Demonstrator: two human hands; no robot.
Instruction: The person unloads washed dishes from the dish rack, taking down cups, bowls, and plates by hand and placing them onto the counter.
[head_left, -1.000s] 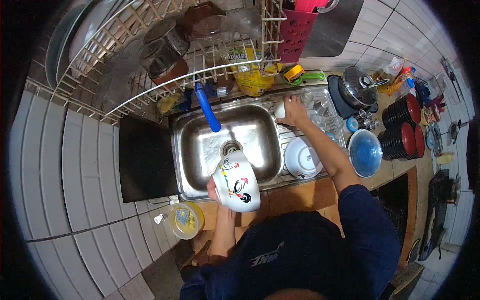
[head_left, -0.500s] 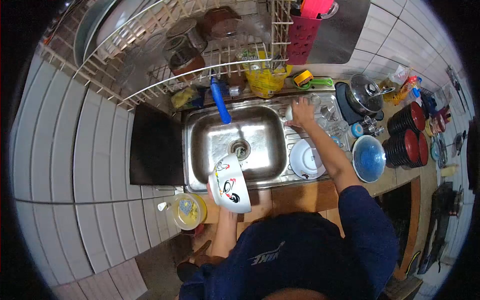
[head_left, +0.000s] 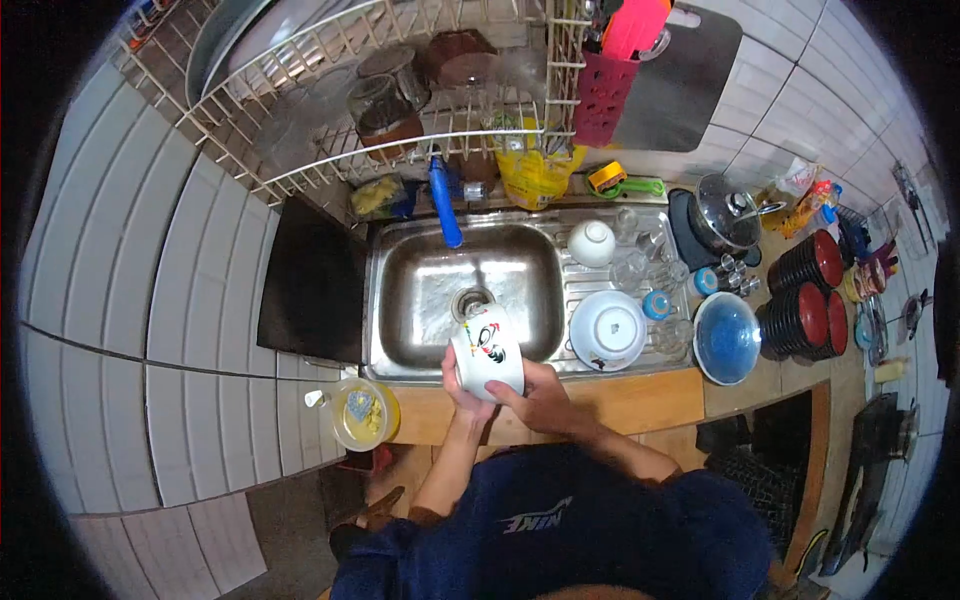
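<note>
Over the near edge of the sink point(head_left: 420, 280), the left hand point(head_left: 465, 385) curves around the left side of the rooster bowl point(head_left: 487, 352), while the right hand point(head_left: 543, 400) clasps its lower right, thumb laid on the wall; the fingers beneath are hidden. Beside the sink's near left corner sits a tub point(head_left: 340, 425). Right of the sink are an upturned dish point(head_left: 592, 347), glasses point(head_left: 630, 268) and, farther back, an upturned white bowl point(head_left: 592, 243); a basin point(head_left: 727, 338) lies farther right. Behind the sink stands a yellow bag point(head_left: 535, 170), with a rack point(head_left: 563, 75) above.
</note>
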